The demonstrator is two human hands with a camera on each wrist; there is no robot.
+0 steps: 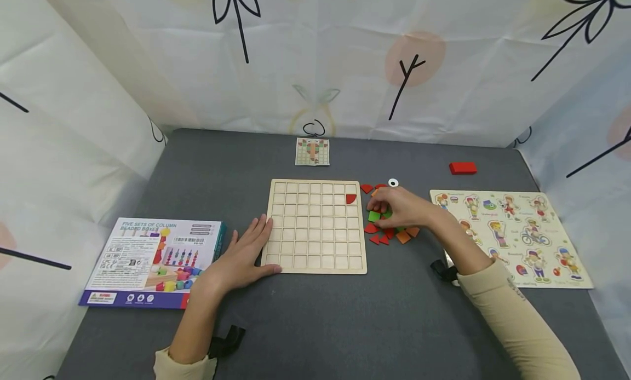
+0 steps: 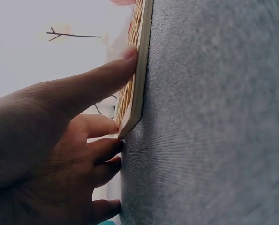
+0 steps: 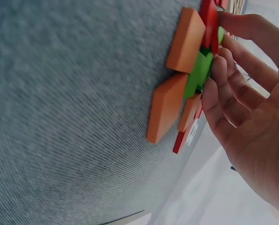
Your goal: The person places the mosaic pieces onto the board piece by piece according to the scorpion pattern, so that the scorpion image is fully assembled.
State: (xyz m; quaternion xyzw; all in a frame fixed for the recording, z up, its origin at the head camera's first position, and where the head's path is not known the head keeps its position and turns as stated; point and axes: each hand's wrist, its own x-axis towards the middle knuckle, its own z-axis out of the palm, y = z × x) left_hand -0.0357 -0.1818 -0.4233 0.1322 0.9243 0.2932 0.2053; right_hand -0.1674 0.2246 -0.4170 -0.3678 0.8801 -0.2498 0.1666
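Observation:
A wooden grid board (image 1: pixel 315 226) lies flat in the middle of the table, with one red rounded piece (image 1: pixel 350 199) in a cell near its upper right. My left hand (image 1: pixel 241 259) rests at the board's left edge, fingers spread; in the left wrist view the thumb (image 2: pixel 127 54) touches the board's rim. Over a pile of small pieces right of the board, my right hand (image 1: pixel 401 207) reaches down with bent fingers. Its thumb and fingertips are apart among the red pieces (image 3: pixel 208 23), green pieces (image 3: pixel 198 72) and orange pieces (image 3: pixel 167 108). Part of the pile is hidden under that hand.
Behind the board lies a small pattern card (image 1: pixel 313 151). A boxed bead set (image 1: pixel 153 262) is at the left, a picture puzzle board (image 1: pixel 512 237) at the right beneath my right forearm. Farther back are a red block (image 1: pixel 463 168) and a white ring (image 1: pixel 393 182).

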